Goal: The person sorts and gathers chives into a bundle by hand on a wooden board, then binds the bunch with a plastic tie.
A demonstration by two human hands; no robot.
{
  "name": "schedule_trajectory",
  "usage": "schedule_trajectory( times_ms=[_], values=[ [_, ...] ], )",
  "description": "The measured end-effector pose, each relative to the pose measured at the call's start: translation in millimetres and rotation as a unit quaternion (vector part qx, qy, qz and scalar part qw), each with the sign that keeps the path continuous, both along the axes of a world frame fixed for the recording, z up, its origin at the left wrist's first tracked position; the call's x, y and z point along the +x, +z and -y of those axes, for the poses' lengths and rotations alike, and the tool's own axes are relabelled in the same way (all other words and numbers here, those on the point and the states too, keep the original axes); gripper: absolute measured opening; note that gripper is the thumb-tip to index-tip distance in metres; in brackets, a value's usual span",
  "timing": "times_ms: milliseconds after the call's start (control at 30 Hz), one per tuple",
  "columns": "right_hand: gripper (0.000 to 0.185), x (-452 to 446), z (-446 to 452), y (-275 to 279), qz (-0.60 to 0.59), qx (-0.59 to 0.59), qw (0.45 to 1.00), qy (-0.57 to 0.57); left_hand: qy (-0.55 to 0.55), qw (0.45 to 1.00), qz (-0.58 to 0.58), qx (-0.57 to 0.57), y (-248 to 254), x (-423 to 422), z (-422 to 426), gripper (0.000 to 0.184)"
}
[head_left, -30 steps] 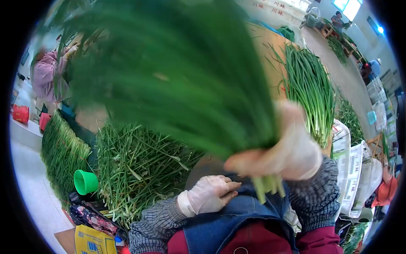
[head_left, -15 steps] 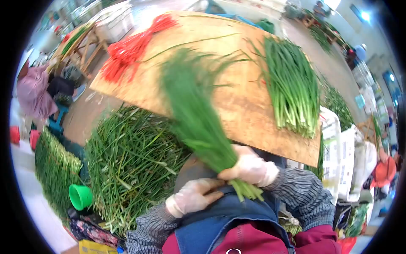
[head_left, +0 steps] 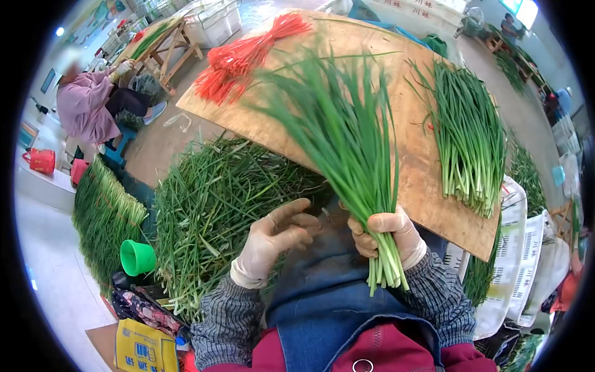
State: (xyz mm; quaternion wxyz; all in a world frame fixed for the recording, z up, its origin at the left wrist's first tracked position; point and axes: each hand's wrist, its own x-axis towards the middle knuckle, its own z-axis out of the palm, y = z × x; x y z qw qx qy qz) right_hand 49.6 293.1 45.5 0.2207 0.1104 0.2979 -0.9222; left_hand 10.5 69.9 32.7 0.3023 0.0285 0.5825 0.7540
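Note:
My right hand [head_left: 390, 235], in a thin pale glove, is closed round the lower stalks of a bunch of green leafy stems [head_left: 353, 149]. The leaves fan up and to the left over the wooden board, their tips blurred. My left hand [head_left: 273, 239], gloved too, is raised left of the bunch with fingers apart and curled, holding nothing. A loose heap of green stems [head_left: 211, 198] lies to its left. On the board [head_left: 415, 142] rest a neat pile of similar stems [head_left: 468, 136] at the right and red strips [head_left: 248, 56] at the upper left.
At the upper left a person [head_left: 87, 102] sits on a blue stool. Bundled greens [head_left: 108, 217] and a green cup [head_left: 137, 257] stand at the left. White crates [head_left: 517, 248] line the right side. A yellow bag [head_left: 145, 347] lies at the lower left.
The bunch in my right hand has gone from a blurred sweep close to the camera to upright over the board's front edge. My left hand has lifted off my lap, its fingers spreading.

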Motion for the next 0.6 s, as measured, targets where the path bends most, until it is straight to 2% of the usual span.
schedule_trajectory(
  times_ms=[100,300,400,433,467,533,600],
  values=[
    [0.050,10,-14,-33,0.052,-0.076,0.995,-0.023,0.034,0.997,-0.017,-0.070,-12,-6,-3,0.050],
    [0.056,23,-22,-43,-0.002,-0.135,0.990,-0.033,0.123,0.978,-0.108,-0.128,-22,-17,-23,0.049],
    [0.056,23,-19,-44,0.002,-0.152,0.988,-0.032,0.048,0.954,-0.241,-0.173,-13,-19,-41,0.052],
    [0.056,23,-18,-44,0.005,-0.154,0.988,-0.031,0.006,0.980,-0.151,-0.132,-12,-18,-47,0.054],
    [0.055,23,-18,-43,0.007,-0.160,0.987,-0.028,-0.003,0.979,-0.176,-0.103,-19,-19,-56,0.053],
    [0.054,25,-17,-41,0.010,-0.173,0.985,-0.024,-0.039,0.995,-0.092,-0.004,-16,-22,-72,0.050],
    [0.055,28,-17,-42,0.015,-0.183,0.983,-0.028,-0.094,0.995,-0.006,0.030,-8,-27,-79,0.044]
  ],
)
